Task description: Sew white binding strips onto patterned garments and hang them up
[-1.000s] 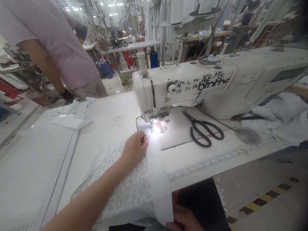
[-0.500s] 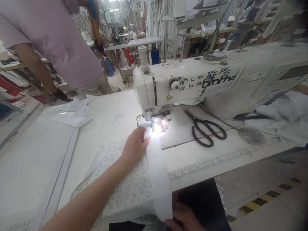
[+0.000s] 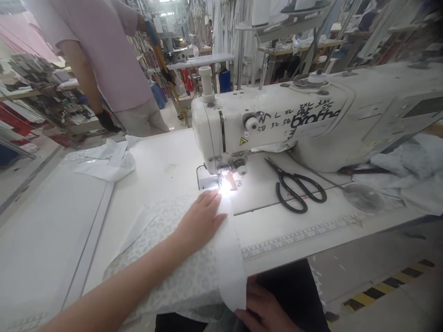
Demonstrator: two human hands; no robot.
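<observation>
A white fabric strip [image 3: 230,258] runs from under the lit presser foot [image 3: 220,180] down to the table's front edge. Under and beside it lies patterned pale fabric [image 3: 176,276] with leopard-like spots. My left hand [image 3: 202,214] lies flat on the fabric just in front of the presser foot, fingers stretched towards the needle and thumb on the strip. At the lower edge, my right hand [image 3: 265,306] pinches the lower end of the strip below the tabletop. Part of that hand is cut off by the frame.
The sewing machine [image 3: 270,124] spans the table's back right. Black-handled scissors [image 3: 297,186] lie right of the needle, behind a printed ruler [image 3: 294,240]. Bundled fabric [image 3: 415,170] is at far right, folded pieces [image 3: 104,161] at left. A person in a pink shirt [image 3: 107,55] stands beyond.
My left hand has flattened, going from a pinch at the strip's edge by the foot to lying across the fabric. My right hand still holds the strip. The other person has shifted rightward in view.
</observation>
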